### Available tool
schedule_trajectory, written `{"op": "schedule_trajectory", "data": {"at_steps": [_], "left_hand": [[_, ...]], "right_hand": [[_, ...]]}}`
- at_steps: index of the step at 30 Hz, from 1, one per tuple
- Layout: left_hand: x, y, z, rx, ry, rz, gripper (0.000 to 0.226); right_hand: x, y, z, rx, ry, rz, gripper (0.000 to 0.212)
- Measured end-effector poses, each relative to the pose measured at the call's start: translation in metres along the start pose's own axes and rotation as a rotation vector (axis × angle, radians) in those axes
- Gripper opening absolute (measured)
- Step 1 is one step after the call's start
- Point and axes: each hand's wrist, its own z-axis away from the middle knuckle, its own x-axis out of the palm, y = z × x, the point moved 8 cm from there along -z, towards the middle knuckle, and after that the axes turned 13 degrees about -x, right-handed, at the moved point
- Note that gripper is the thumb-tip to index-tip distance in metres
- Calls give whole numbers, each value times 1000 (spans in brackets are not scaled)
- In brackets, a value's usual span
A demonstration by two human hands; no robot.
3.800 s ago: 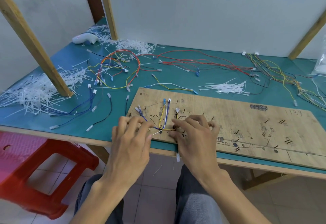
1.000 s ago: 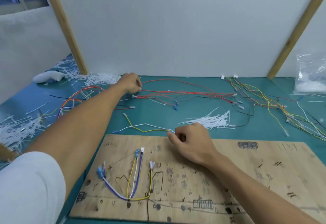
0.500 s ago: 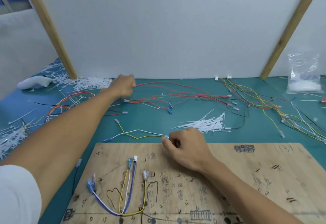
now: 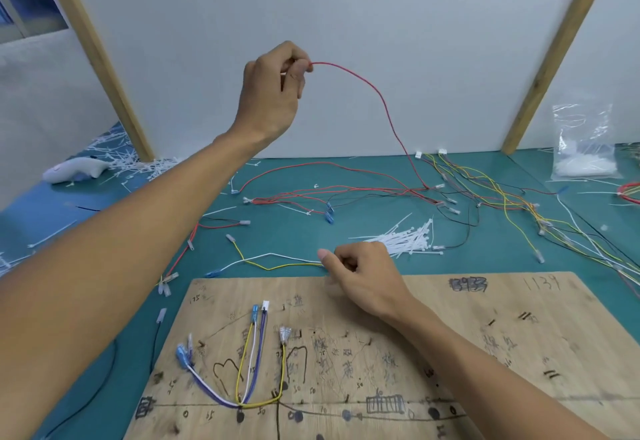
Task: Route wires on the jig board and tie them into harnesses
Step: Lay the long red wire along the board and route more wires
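Observation:
The wooden jig board [image 4: 485, 304] lies near me on the teal table. Yellow, white and purple wires [image 4: 251, 363] are routed on its left part. My left hand [image 4: 273, 93] is raised high and pinches one end of a long red wire [image 4: 384, 103], which arcs down to the red wire pile [image 4: 332, 193]. At the board's far edge my right hand [image 4: 360, 273] pinches the ends of a yellow wire and a white wire [image 4: 277, 261] that trail left across the table.
A bundle of white cable ties [image 4: 401, 240] lies just beyond my right hand. Mixed coloured wires [image 4: 512, 204] spread at the right, a plastic bag [image 4: 585, 145] at far right. Cut tie scraps [image 4: 124, 159] and a white tool [image 4: 74, 169] lie at the back left. Wooden posts stand at both sides.
My left hand has lifted from the table high into the air, drawing one red wire up out of the pile. My right hand stays at the board's far edge with its two wires.

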Motion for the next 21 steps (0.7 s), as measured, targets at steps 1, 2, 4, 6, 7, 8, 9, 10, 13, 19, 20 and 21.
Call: {"op": "schedule_trajectory", "data": {"at_steps": [1,2,4,6,7,8,9,10,13,19,20,21], "left_hand": [[-3,10,7,7,-8,44,23],[-6,18,14,12,-14,78,22],[-13,30,30,23,-26,123,20],[-20,37,51,43,-49,138,17],[-22,40,63,54,-75,132,16],[-23,41,74,58,-105,120,14],[-24,41,85,57,-133,102,13],[-25,41,95,52,-154,82,11],[-37,33,118,15,-187,36,9],[-62,-2,157,-187,-374,-25,13],[-67,-7,164,-233,-408,2,17],[-73,-10,171,-264,-425,31,19]], "right_hand": [[-4,2,2,40,41,-110,55],[-10,6,4,95,100,-235,50],[-24,15,8,225,253,-508,37],[-41,18,2,301,364,-814,26],[-51,15,-7,305,388,-990,30],[-65,10,-18,289,401,-1164,36],[-82,3,-30,249,407,-1317,39],[-100,-5,-41,193,407,-1433,39],[-144,-25,-61,58,459,-1470,21],[-190,-67,-49,-139,580,-1195,16],[-193,-76,-41,-167,591,-1159,15],[-195,-87,-31,-193,600,-1120,16]]}}
